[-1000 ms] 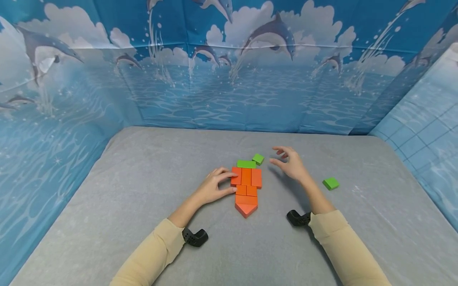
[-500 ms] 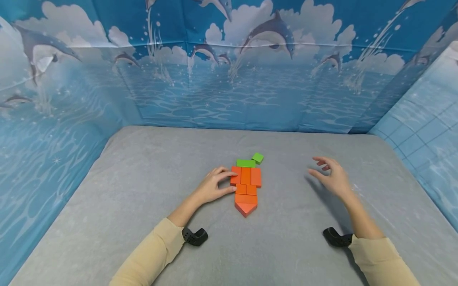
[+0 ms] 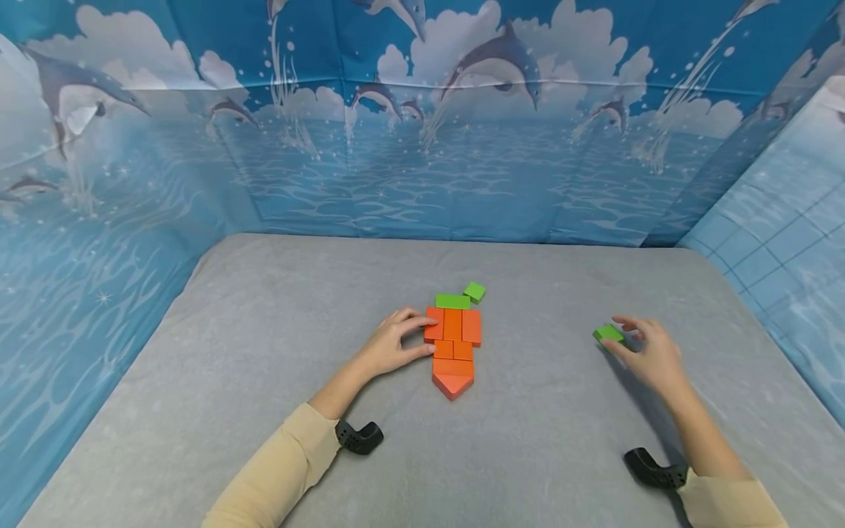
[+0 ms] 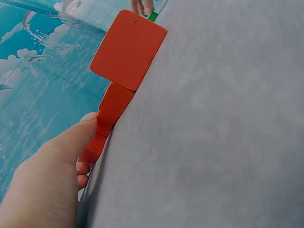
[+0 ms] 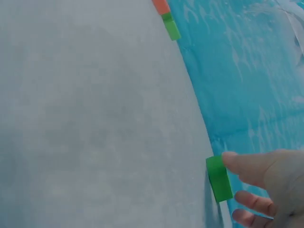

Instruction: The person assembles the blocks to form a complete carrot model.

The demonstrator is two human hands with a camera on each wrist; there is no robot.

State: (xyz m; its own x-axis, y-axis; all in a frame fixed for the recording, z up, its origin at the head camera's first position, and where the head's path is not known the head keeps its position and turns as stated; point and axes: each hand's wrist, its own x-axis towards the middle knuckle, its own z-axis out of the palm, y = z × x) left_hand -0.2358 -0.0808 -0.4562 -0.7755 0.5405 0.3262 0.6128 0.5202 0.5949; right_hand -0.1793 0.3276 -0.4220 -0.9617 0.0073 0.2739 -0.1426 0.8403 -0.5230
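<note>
Orange blocks (image 3: 452, 324) lie flat against each other, with a triangular block (image 3: 452, 384) at the near end. A green rectangular block (image 3: 452, 301) borders their far side, and a tilted green block (image 3: 474, 292) sits at its right corner. My left hand (image 3: 394, 346) rests at the left side of the orange blocks, a fingertip on the leftmost wide one and the thumb at a lower one. Off to the right, my right hand (image 3: 653, 357) has thumb and fingers spread around a separate green block (image 3: 608, 334); the right wrist view shows the thumb (image 5: 232, 161) at its edge.
Grey cloth (image 3: 297, 279) covers the table. Blue dolphin-print curtains (image 3: 396, 169) stand along its back and sides. A black wrist device (image 3: 359, 438) sits on the left cuff, another (image 3: 653, 469) on the right one.
My right hand has moved from beside the tilted green block rightward and nearer to me, reaching the separate green block. The left hand has stayed at the orange blocks.
</note>
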